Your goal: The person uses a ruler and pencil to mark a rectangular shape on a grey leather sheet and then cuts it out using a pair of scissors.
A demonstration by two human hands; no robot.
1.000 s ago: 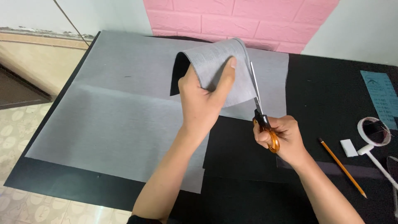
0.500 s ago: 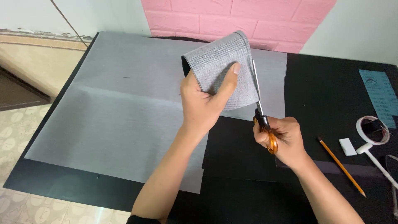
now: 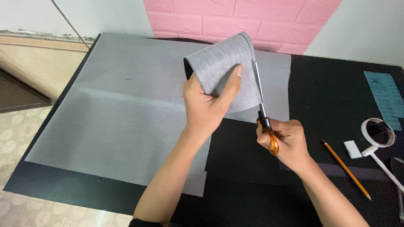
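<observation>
my left hand (image 3: 206, 107) pinches the limp, light flap (image 3: 229, 71) mid-frame; right hand (image 3: 286, 141) grips closed scissors (image 3: 263, 113).

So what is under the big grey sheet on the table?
The grey sheet lies on a black table, whose surface shows around its edges and through the cut gap below the left hand. Anything beneath the sheet's middle is covered and cannot be seen.
</observation>
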